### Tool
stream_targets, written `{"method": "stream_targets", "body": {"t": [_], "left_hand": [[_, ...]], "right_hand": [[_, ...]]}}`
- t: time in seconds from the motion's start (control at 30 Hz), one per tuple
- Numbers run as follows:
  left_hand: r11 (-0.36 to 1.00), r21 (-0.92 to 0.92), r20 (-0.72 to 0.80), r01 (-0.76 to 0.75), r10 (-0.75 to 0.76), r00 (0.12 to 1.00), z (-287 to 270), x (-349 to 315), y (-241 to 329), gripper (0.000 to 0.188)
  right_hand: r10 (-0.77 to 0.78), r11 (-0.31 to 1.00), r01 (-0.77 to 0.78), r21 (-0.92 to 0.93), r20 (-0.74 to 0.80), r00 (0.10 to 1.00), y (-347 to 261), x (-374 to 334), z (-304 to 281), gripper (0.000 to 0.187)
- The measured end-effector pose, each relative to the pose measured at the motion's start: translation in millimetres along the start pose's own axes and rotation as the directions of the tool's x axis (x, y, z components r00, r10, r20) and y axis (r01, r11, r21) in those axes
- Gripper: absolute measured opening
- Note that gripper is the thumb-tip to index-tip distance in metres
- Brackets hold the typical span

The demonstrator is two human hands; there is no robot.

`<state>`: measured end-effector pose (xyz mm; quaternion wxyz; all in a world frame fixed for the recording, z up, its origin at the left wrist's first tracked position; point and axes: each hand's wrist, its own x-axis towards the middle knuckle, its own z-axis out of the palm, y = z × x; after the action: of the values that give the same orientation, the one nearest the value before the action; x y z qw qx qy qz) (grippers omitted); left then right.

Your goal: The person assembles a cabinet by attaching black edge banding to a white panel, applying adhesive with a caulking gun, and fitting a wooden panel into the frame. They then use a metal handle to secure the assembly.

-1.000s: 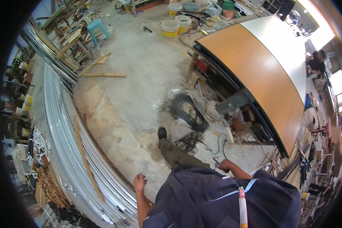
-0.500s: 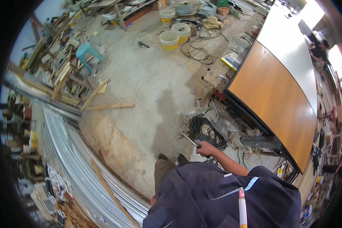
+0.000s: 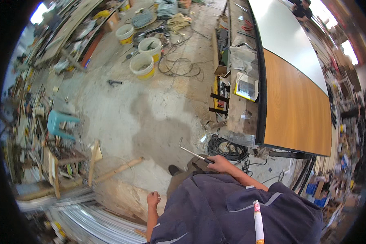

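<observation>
A thin metal rod with a bent tip and a dark handle [image 3: 194,154] is held in my right hand [image 3: 220,164], whose fingers wrap round the handle end. It points left and away from me, over the concrete floor. My left hand [image 3: 153,199] hangs low at my left side with its fingers curled in, and nothing shows in it. Past my right hand lies a coil of black cable [image 3: 227,148] on the floor. Upright at the lower edge, a cigarette [image 3: 258,223] with an ashy tip shows before my dark jacket.
On the right stands a table with a wood-grain panel [image 3: 297,105] and a white panel [image 3: 286,32]. Buckets [image 3: 142,66] and loose cable [image 3: 179,67] lie ahead. A blue stool [image 3: 61,124], wooden strips [image 3: 120,170] and metal tubes [image 3: 97,221] are at left. Another person [image 3: 303,10] is far right.
The view has swung to the right and the table now stands more upright in it. My left hand has come into sight. The rod stays in my right hand, its bent tip now showing.
</observation>
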<state>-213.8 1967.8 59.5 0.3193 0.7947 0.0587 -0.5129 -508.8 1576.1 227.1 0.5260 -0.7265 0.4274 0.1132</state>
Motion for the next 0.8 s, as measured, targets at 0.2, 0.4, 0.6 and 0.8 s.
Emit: {"method": "stream_targets", "body": {"t": [0.2, 0.4, 0.6, 0.8], "left_hand": [[0.989, 0.015, 0.062, -0.145, 0.144, 0.988, -29.9, 123.9, 238.3, 0.034], [0.980, 0.040, 0.139, -0.197, 0.190, 0.972, 41.2, 176.4, 441.5, 0.037], [0.866, 0.387, 0.171, -0.317, 0.271, 0.947, 65.1, 235.5, 555.1, 0.042], [0.448, 0.761, 0.396, -0.469, 0.252, 0.883, 81.3, 391.8, 690.1, 0.061]], "right_hand": [[0.058, 0.967, -0.025, 0.253, -0.121, 0.991, -40.1, 90.7, -56.3, 0.061], [0.107, 0.985, -0.075, 0.157, -0.207, 0.972, -59.0, 222.0, -143.6, 0.056], [0.256, 0.940, -0.160, 0.301, -0.315, 0.914, -115.6, 307.4, -278.1, 0.057], [0.418, 0.872, -0.107, 0.478, -0.611, 0.673, -159.0, 377.6, -403.2, 0.053]]}}
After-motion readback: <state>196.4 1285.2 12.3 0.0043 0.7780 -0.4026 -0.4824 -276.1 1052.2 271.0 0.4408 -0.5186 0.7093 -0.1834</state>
